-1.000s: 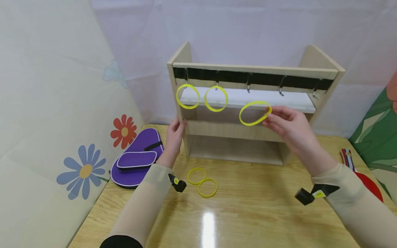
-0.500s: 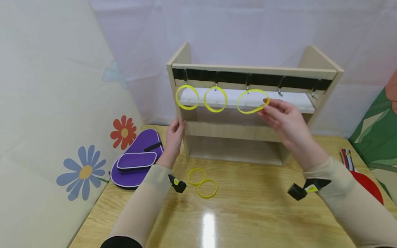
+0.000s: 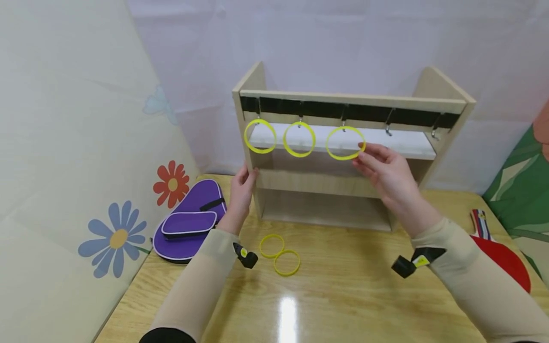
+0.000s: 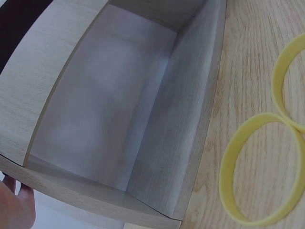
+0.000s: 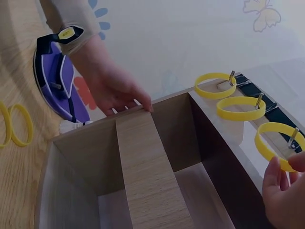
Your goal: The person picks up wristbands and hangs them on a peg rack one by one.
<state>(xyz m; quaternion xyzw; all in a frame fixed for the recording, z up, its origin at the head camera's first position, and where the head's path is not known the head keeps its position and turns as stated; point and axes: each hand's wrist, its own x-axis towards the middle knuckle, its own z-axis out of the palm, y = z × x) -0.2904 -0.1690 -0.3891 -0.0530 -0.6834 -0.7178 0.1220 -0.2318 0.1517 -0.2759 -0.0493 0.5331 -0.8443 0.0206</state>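
Observation:
My right hand [image 3: 388,176] pinches the right edge of a yellow ring [image 3: 328,143] between thumb and fingers. That ring is at the third hook [image 3: 343,125] from the left; in the right wrist view the hook's tip shows within its loop. Two more yellow rings hang on the hooks to its left, the outer ring [image 3: 260,152] and the inner ring [image 3: 299,155]. My left hand [image 3: 241,193] grips the left side panel of the small wooden shelf [image 3: 317,183], thumb at the front edge, other fingers mostly hidden behind in the head view.
Two yellow rings, a rear ring [image 3: 272,235] and a front ring [image 3: 287,275], lie touching on the table [image 3: 343,295]. A purple case [image 3: 188,221] lies left of the shelf, a red paddle [image 3: 506,262] at right. Two bare hooks, including one hook [image 3: 388,129], are further right.
My right hand has raised the ring from below the third hook up to it and shifted slightly left. The ring looks rounder now. My left hand has stayed on the shelf's side.

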